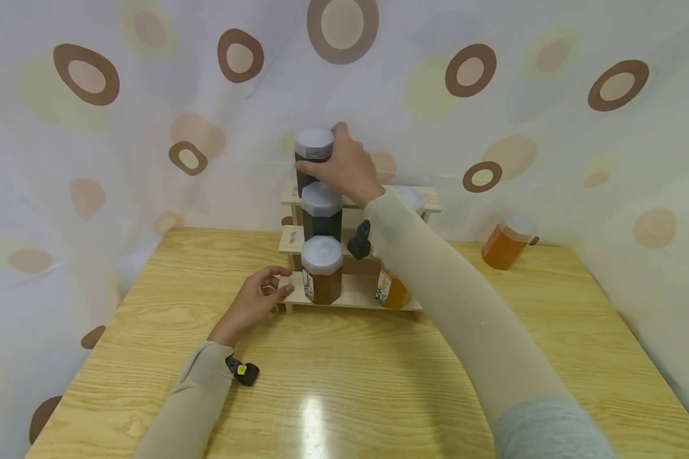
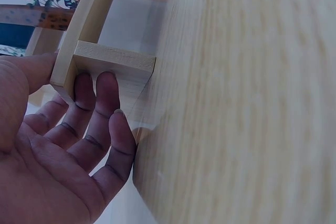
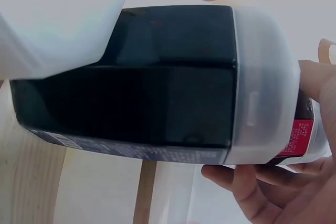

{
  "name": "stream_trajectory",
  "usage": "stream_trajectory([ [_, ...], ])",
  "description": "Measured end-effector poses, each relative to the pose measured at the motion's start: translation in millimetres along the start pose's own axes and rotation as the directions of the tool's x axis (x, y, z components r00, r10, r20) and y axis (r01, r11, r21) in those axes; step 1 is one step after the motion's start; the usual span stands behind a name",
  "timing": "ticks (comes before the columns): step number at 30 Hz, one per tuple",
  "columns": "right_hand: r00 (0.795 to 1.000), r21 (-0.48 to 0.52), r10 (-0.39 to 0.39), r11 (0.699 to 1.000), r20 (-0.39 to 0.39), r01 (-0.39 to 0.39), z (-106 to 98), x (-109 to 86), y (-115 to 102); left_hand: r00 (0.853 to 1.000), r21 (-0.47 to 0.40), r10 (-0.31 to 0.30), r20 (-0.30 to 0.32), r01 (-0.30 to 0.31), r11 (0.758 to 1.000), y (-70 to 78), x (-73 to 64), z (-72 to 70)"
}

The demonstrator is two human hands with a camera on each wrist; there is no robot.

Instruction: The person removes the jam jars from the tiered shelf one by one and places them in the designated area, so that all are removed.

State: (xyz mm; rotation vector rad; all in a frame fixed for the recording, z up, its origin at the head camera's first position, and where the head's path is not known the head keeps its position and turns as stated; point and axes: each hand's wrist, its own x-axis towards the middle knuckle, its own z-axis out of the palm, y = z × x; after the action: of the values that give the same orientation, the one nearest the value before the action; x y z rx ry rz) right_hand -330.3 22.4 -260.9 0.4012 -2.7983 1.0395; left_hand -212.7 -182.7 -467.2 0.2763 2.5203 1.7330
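Observation:
A three-tier wooden shelf stands at the back of the table. My right hand grips a dark jar with a whitish lid at the left end of the top tier. In the right wrist view, this jar's red label shows behind another dark jar. That second dark jar stands on the middle tier, and a brown jar on the bottom one. My left hand holds the shelf's lower left end, thumb on the board and fingers beneath.
An orange jar stands at the bottom tier's right, partly hidden by my right sleeve. A pale lid shows above that sleeve. Another orange jar stands on the table at the right. A patterned sheet hangs behind.

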Motion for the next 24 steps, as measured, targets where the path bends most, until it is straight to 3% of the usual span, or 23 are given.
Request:
stream_trajectory([
  [11,0.999,0.016,0.022,1.0,-0.042,-0.021,-5.4,-0.2,0.3,1.0,0.011,0.002,-0.001,-0.002,1.0,0.1,-3.4,-0.1],
  [24,0.997,0.05,0.018,0.999,-0.08,-0.014,-46.8,3.2,7.3,1.0,-0.002,0.007,0.002,-0.007,1.0,1.3,-0.5,0.0],
])
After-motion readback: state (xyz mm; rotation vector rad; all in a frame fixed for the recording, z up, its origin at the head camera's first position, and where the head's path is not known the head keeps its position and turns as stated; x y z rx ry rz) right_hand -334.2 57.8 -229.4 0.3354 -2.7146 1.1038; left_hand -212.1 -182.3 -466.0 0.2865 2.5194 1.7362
